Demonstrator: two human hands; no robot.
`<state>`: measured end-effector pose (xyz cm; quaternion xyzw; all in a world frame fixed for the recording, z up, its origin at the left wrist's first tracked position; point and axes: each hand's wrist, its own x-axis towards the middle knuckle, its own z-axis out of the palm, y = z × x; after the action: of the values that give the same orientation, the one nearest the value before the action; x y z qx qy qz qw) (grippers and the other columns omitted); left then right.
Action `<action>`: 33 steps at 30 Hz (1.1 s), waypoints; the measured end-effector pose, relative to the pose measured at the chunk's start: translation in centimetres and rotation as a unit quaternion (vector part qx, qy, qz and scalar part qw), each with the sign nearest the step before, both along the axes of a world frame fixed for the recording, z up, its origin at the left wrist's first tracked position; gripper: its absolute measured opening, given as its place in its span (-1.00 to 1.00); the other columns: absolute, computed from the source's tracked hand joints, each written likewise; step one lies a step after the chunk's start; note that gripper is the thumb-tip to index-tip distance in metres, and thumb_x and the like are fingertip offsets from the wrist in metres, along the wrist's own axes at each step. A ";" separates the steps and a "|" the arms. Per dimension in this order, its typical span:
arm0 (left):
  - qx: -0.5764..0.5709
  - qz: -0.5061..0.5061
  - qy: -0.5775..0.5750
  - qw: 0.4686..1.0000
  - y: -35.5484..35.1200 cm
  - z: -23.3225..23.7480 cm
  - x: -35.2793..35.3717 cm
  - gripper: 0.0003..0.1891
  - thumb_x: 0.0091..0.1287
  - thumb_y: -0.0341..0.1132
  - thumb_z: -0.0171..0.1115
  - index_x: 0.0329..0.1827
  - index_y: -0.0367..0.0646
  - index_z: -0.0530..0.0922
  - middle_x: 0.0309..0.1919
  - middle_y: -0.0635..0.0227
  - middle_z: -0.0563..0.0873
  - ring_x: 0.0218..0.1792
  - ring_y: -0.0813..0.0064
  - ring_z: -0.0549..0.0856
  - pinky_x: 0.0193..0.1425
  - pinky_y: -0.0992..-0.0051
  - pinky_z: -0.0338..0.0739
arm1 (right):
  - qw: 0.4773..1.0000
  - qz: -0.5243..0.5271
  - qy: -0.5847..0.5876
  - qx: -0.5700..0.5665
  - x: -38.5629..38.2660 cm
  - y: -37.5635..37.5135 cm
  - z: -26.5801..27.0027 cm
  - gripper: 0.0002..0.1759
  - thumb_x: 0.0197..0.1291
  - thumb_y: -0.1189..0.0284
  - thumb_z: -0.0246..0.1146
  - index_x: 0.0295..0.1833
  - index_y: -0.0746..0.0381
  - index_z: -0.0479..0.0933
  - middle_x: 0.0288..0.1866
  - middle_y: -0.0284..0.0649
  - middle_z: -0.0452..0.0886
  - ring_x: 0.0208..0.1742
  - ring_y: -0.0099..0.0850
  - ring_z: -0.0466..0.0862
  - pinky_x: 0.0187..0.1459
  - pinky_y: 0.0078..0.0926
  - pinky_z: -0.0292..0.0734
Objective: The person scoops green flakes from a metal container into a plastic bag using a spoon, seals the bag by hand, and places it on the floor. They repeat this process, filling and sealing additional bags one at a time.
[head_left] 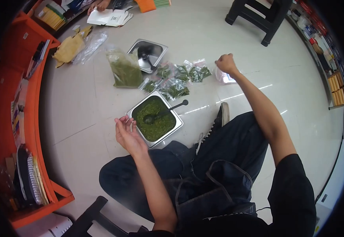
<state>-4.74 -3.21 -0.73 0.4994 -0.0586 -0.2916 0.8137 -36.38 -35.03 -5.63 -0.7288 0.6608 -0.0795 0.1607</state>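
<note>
My left hand (pixel 128 136) is palm up with loosely curled, parted fingers, holding nothing, at the near left edge of a square steel pan (pixel 178 124). Chopped green leaves (pixel 154 128) fill the pan, and a black-handled spoon (pixel 176 105) rests in them. Further right, my right hand (pixel 226 64) is closed just above a whitish, see-through packet (pixel 224 78) on the floor; what its fingers hold, if anything, is hidden. Between the hands lie several small clear zip bags (pixel 176 89) with green leaves inside.
A large bag of green leaves (pixel 125 71) stands beside a second steel pan (pixel 162 49). Crumpled plastic (pixel 91 47) and yellow wrapping (pixel 68 49) lie left of it. Orange shelves (pixel 37 130) flank the left; a black stool (pixel 255 17) stands ahead. Another person's hand (pixel 99 5) touches papers.
</note>
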 end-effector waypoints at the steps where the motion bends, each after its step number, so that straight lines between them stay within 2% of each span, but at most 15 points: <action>1: 0.001 -0.008 0.002 1.000 0.0 0.1 0.0 -0.69 0.51 -0.08 0.15 -0.20 -0.17 0.58 -0.23 0.35 0.66 -0.21 0.53 0.63 -0.03 0.50 0.50 | 1.000 0.006 -0.002 -0.003 0.7 0.7 2.0 -0.57 0.18 0.32 0.22 0.07 0.41 0.53 0.20 0.24 0.48 0.13 0.13 0.61 0.22 -0.02 0.51; 3: -0.001 -0.031 -0.004 1.000 -0.2 0.4 -0.3 -0.70 0.52 -0.09 0.15 -0.19 -0.18 0.59 -0.20 0.33 0.67 -0.20 0.53 0.64 -0.02 0.51 0.50 | 0.979 0.056 -0.148 -0.129 2.1 3.8 7.2 -0.67 0.23 0.35 0.21 -0.08 0.43 0.52 -0.12 0.13 0.66 0.01 -0.04 0.70 0.10 -0.14 0.60; 5: -0.008 -0.117 -0.033 0.993 -0.3 -0.7 -0.2 -0.69 0.53 -0.14 0.12 -0.04 -0.25 0.61 -0.06 0.21 0.70 -0.12 0.48 0.69 0.07 0.48 0.54 | 0.892 0.042 -0.450 -0.017 3.9 6.8 11.4 -0.85 0.27 0.49 0.16 -0.21 0.39 0.49 -0.25 0.00 0.71 -0.07 -0.26 0.74 0.02 -0.33 0.63; 6: -0.012 -0.107 -0.030 0.994 -0.6 -0.4 -0.5 -0.69 0.53 -0.14 0.12 -0.04 -0.25 0.61 -0.06 0.21 0.70 -0.12 0.48 0.69 0.07 0.48 0.54 | 0.893 0.052 -0.446 -0.016 4.9 8.6 13.8 -0.85 0.27 0.49 0.16 -0.21 0.39 0.49 -0.25 0.00 0.71 -0.07 -0.26 0.74 0.02 -0.33 0.63; 8: 0.011 -0.240 -0.069 0.968 -1.0 0.4 -1.9 -0.60 0.56 -0.15 0.07 0.20 -0.33 0.51 0.06 0.09 0.66 0.02 0.35 0.69 0.19 0.37 0.55 | 0.817 0.098 -0.565 0.060 6.6 12.2 16.9 -0.93 0.30 0.59 0.13 -0.20 0.36 0.51 -0.20 -0.13 0.72 -0.16 -0.44 0.73 -0.02 -0.51 0.62; 10: -0.025 -0.331 -0.058 0.941 -0.9 0.9 -3.0 -0.51 0.56 -0.16 0.04 0.36 -0.40 0.38 0.12 0.02 0.65 0.12 0.27 0.68 0.26 0.30 0.54 | 0.816 0.144 -0.552 0.094 7.9 14.1 16.4 -0.93 0.30 0.60 0.14 -0.18 0.36 0.52 -0.21 -0.17 0.71 -0.15 -0.46 0.73 -0.01 -0.53 0.61; 14: -0.086 -0.394 -0.004 0.915 -0.7 0.5 -4.1 -0.50 0.56 -0.19 0.05 0.37 -0.43 0.37 0.04 0.07 0.69 0.07 0.25 0.70 0.23 0.26 0.57 | 0.794 0.199 -0.548 0.171 11.2 17.7 13.5 -0.89 0.23 0.69 0.22 -0.13 0.37 0.55 -0.22 -0.24 0.70 -0.16 -0.58 0.68 -0.09 -0.61 0.59; 17: -0.068 -0.360 0.007 0.930 -0.6 0.8 -3.9 -0.67 0.50 -0.32 0.16 0.17 -0.40 0.54 -0.02 0.14 0.71 -0.03 0.36 0.72 0.17 0.35 0.61 | 0.829 0.218 -0.493 0.150 12.7 18.7 12.0 -0.88 0.20 0.68 0.27 -0.13 0.40 0.55 -0.27 -0.25 0.69 -0.22 -0.58 0.69 -0.18 -0.60 0.60; 20: -0.056 -0.278 0.025 0.959 -0.6 -0.1 -3.7 -0.77 0.47 -0.41 0.19 0.08 -0.37 0.59 -0.05 0.16 0.73 -0.06 0.41 0.73 0.14 0.39 0.62 | 0.855 0.216 -0.447 0.151 13.0 18.6 12.4 -0.91 0.28 0.66 0.26 -0.12 0.36 0.53 -0.26 -0.31 0.67 -0.21 -0.59 0.69 -0.18 -0.62 0.58; 24: -0.048 -0.271 -0.003 0.961 -0.5 -0.4 -3.3 -0.83 0.41 -0.49 0.24 -0.01 -0.38 0.64 -0.13 0.18 0.74 -0.14 0.41 0.74 0.09 0.38 0.67 | 0.862 0.256 -0.430 0.085 12.7 18.9 12.1 -0.90 0.28 0.66 0.23 -0.10 0.38 0.55 -0.30 -0.24 0.68 -0.21 -0.48 0.73 -0.13 -0.54 0.61; 25: -0.051 -0.270 -0.007 0.962 -0.6 -0.4 -3.4 -0.83 0.41 -0.49 0.24 -0.01 -0.38 0.64 -0.13 0.18 0.74 -0.14 0.41 0.74 0.09 0.38 0.67 | 0.876 0.283 -0.388 0.035 12.5 19.0 12.2 -0.82 0.22 0.66 0.27 -0.06 0.33 0.58 -0.13 -0.15 0.66 -0.09 -0.37 0.73 -0.07 -0.46 0.61; 26: -0.031 -0.247 -0.015 0.968 -0.6 -0.5 -3.7 -0.84 0.39 -0.50 0.26 -0.03 -0.39 0.64 -0.14 0.18 0.75 -0.17 0.41 0.75 0.07 0.40 0.68 | 0.875 0.286 -0.390 0.029 12.7 19.3 12.3 -0.82 0.22 0.66 0.27 -0.06 0.33 0.58 -0.13 -0.15 0.66 -0.09 -0.37 0.73 -0.07 -0.46 0.61; 28: -0.018 -0.222 -0.028 0.975 -1.0 -0.2 -3.8 -0.85 0.38 -0.51 0.27 -0.06 -0.39 0.65 -0.15 0.18 0.75 -0.19 0.41 0.75 0.05 0.41 0.68 | 0.857 0.336 -0.288 -0.265 13.4 20.1 12.4 -0.74 0.14 0.65 0.32 -0.03 0.27 0.60 0.07 -0.10 0.57 0.05 -0.24 0.67 -0.04 -0.39 0.60; 30: 0.003 -0.182 -0.019 0.983 -0.9 -0.1 -3.9 -0.88 0.35 -0.54 0.30 -0.12 -0.42 0.65 -0.21 0.18 0.75 -0.19 0.42 0.75 -0.05 0.46 0.70 | 0.861 0.340 -0.306 -0.222 13.8 20.7 12.5 -0.71 0.09 0.59 0.39 -0.03 0.23 0.60 0.18 -0.10 0.47 0.12 -0.18 0.60 -0.03 -0.34 0.58; 33: 0.009 -0.157 -0.045 0.986 -0.7 -0.8 -4.0 -0.88 0.35 -0.53 0.31 -0.13 -0.42 0.65 -0.24 0.19 0.75 -0.23 0.43 0.75 -0.10 0.49 0.69 | 0.847 0.441 -0.277 -0.112 14.1 22.5 11.6 -0.69 0.13 0.45 0.39 -0.01 0.29 0.56 0.00 -0.12 0.53 -0.11 -0.17 0.64 -0.16 -0.27 0.62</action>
<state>-8.78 -3.96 -1.54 0.5039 -0.1703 -0.3938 0.7497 -22.29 -12.53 5.95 -0.9041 0.1848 -0.2723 0.2725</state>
